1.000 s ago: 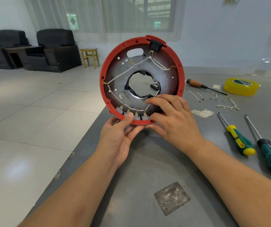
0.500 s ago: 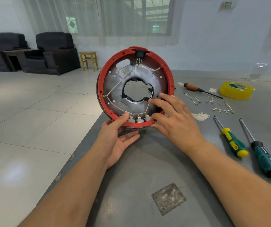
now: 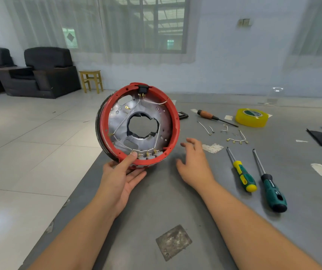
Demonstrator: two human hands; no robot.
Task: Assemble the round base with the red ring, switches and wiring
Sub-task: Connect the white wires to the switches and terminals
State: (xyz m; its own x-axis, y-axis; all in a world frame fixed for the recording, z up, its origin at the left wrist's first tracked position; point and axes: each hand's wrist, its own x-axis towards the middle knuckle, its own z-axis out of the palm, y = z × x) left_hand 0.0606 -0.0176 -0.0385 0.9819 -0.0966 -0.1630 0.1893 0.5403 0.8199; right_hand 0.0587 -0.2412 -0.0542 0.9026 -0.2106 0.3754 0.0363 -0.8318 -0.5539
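one base [image 3: 139,124], three screwdrivers [image 3: 244,175]

The left hand [image 3: 121,176] holds the round base [image 3: 138,125] upright by its lower rim; the right hand [image 3: 193,162] hovers beside it.

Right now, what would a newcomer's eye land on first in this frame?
The round base with its red ring, propped upright at the table's left edge and held at the bottom by the left hand. Next, the right hand hovering open beside it, then the yellow tape roll far right.
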